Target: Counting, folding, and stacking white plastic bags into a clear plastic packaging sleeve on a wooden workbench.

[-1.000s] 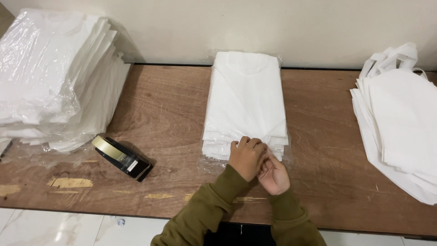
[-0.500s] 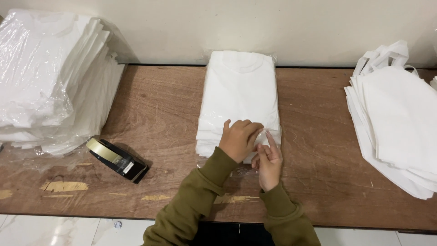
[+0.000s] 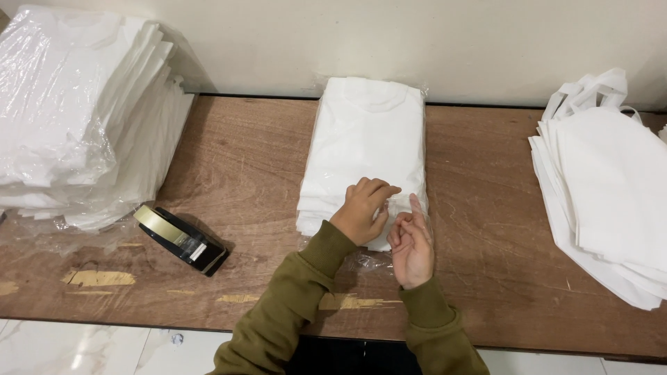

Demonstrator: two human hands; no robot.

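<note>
- The folded white cotton garment (image 3: 367,149) lies in the middle of the brown wooden worktop (image 3: 236,160), its far end close to the cream wall (image 3: 389,35), its near end under our hands.
- It sits inside a thin clear plastic bag (image 3: 361,261); the bag's loose open mouth trails off the near end, crumpled on the wood.
- Our left hand (image 3: 363,210) presses flat on the near edge of the garment, fingers (image 3: 381,189) spread and loose, gripping nothing.
- Our right hand (image 3: 412,244) is just beside it, fingers (image 3: 415,205) half curled at the film's edge; we cannot tell whether they pinch it.
- To do this well, we judge, we should keep the left palm weighing the stack down so the folds do not slide, and pull the film smooth and square before turning the flap.
- The black tape dispenser with a yellowish roll (image 3: 182,238) lies near left, well apart from both hands.
- Far left, a tall pile of white garments in clear plastic bags (image 3: 76,118) holds wrapped pieces.
- At the right edge, a stack of white fabric carrier bags with handles (image 3: 611,180) lies flat; what is in them, if anything, is hidden.
</note>
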